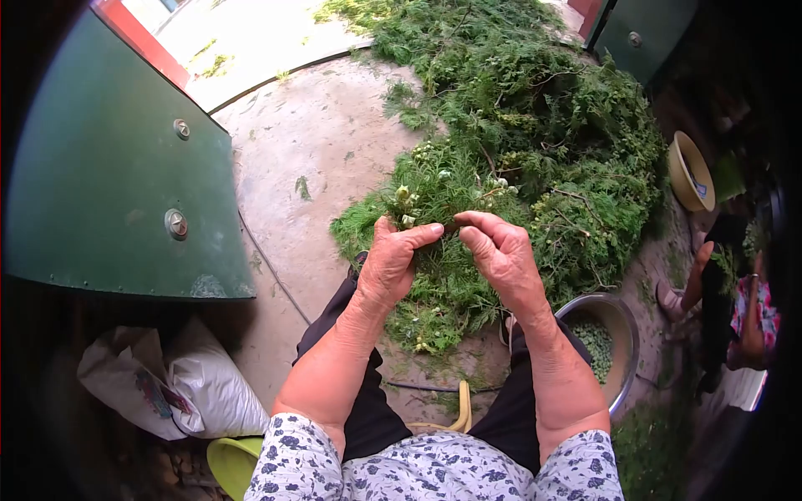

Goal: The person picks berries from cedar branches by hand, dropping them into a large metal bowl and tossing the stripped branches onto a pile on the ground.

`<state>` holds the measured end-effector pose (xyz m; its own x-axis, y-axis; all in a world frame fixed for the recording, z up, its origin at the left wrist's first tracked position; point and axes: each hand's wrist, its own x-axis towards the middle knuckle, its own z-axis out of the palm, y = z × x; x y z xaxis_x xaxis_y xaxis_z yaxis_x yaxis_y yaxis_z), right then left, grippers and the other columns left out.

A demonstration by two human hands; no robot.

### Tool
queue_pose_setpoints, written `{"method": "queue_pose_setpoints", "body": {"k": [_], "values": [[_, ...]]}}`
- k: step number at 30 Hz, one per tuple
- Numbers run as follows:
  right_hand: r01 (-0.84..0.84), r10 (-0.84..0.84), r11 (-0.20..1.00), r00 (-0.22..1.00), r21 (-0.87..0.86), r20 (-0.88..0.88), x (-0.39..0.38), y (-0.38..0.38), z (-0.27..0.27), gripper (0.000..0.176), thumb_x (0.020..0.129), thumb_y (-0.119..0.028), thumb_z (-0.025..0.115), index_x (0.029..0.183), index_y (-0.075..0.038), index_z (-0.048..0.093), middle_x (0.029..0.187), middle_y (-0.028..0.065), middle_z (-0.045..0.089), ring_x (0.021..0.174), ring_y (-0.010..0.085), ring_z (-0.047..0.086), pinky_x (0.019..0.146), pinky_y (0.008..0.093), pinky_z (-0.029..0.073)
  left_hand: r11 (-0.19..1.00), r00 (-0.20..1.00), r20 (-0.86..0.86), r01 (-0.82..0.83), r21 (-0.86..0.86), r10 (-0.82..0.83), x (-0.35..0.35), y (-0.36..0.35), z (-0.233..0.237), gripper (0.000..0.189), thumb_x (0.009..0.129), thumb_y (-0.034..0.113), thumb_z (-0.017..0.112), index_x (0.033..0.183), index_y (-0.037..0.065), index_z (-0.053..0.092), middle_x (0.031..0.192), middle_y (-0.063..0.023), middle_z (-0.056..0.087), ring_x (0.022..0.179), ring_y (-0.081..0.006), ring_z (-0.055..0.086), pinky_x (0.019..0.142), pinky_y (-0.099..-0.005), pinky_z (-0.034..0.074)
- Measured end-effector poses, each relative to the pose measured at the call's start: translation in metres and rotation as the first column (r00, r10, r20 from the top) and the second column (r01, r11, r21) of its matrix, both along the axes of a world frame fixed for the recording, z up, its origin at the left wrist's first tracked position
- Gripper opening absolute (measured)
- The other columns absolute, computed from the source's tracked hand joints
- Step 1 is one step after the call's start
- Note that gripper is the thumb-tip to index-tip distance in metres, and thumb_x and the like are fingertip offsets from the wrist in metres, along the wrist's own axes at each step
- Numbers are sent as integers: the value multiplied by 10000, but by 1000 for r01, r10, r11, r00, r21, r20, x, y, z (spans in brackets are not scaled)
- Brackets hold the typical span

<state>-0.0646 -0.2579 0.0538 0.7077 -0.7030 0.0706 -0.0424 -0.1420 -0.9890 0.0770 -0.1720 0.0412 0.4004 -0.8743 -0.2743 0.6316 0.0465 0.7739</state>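
Note:
My left hand (387, 263) is closed around a leafy evergreen branch (447, 179) with pale green cones (407, 200) on its tips. My right hand (504, 255) pinches thumb and forefinger together at the branch's brown stem, close to the left thumb. Both hands are held out above my knees. Beneath and beyond them spreads a big heap of cut evergreen branches (535, 108). By my right leg sits a metal basin (632, 355) with many small green cones (593, 344) in it.
At the left stands a green metal door (109, 175), with white sacks (209, 380) below it and a yellow-green basin (230, 468) beside me. A cable (276, 271) crosses the concrete floor (309, 125). On the right, another person (743, 309) sits near a beige basin (681, 171).

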Motion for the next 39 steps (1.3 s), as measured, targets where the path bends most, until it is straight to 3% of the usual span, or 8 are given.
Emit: {"method": "queue_pose_setpoints", "body": {"k": [4, 16, 19, 26, 27, 28, 33, 39], "values": [[81, -317, 813, 893, 577, 321, -12, -21, 7, 190, 904, -172, 546, 984, -6, 591, 694, -8, 542, 482, 30, 454, 375, 173, 324, 988, 987, -101, -113, 107, 124, -4, -3, 8, 148, 756, 43, 691, 866, -6, 604, 841, -108, 638, 743, -172, 633, 678, -291, 534], [128, -141, 910, 990, 394, 3, -10, -12, 15, 215, 830, -91, 622, 1020, 8, 608, 686, -13, 569, 483, 21, 479, 411, 166, 380, 995, 991, 90, 91, 49, -95, -21, -4, 15, 227, 780, 95, 687, 982, 15, 622, 864, -30, 649, 737, -99, 604, 644, -259, 508], [194, -192, 925, 981, 326, -38, -7, -9, 13, 192, 807, -55, 630, 989, 3, 623, 729, 9, 582, 511, 34, 502, 437, 181, 407, 993, 992, 86, 86, 77, -93, -24, -3, 19, 224, 772, 48, 683, 986, 18, 622, 862, -33, 651, 740, -99, 608, 650, -246, 509], [349, -340, 792, 934, -500, 113, 1, -4, -6, 69, 810, -9, 595, 875, 12, 598, 781, 59, 598, 535, 88, 535, 446, 205, 420, 1000, 999, 34, 3, 7, -3, -31, -5, 7, 222, 739, -16, 684, 952, 8, 626, 864, -58, 656, 745, -115, 617, 656, -262, 523], [310, -313, 950, 939, 47, 141, 0, -5, -6, 71, 836, -23, 571, 897, 13, 581, 795, 72, 603, 541, 93, 538, 435, 201, 414, 1000, 999, 35, 1, 5, -2, -31, -4, 9, 222, 739, -16, 684, 952, 8, 626, 864, -58, 656, 745, -115, 617, 656, -262, 523], [150, -302, 803, 936, 578, 178, 0, -6, -7, 76, 863, -37, 547, 919, 13, 563, 809, 85, 608, 548, 98, 541, 423, 197, 407, 1000, 1000, 13, 7, 10, -8, -29, -1, 14, 226, 732, -16, 684, 949, 6, 624, 863, -62, 655, 748, -124, 619, 659, -270, 524], [85, -356, 759, 884, 646, 302, -5, -29, 2, 145, 868, -53, 551, 1001, -1, 526, 781, 54, 582, 637, 103, 567, 491, 199, 435, 996, 998, -34, 56, 69, -54, -19, 6, 20, 229, 749, 22, 668, 970, 6, 609, 863, -53, 645, 746, -141, 617, 664, -288, 525], [-180, 37, 769, 970, 613, 239, -6, -13, 6, 241, 828, -66, 618, 1063, -16, 604, 913, 3, 617, 669, 29, 516, 566, 164, 422, 996, 997, -40, 66, 67, -63, -22, 4, 20, 204, 780, 56, 659, 976, 19, 612, 876, -46, 642, 766, -129, 609, 662, -273, 517]]}}
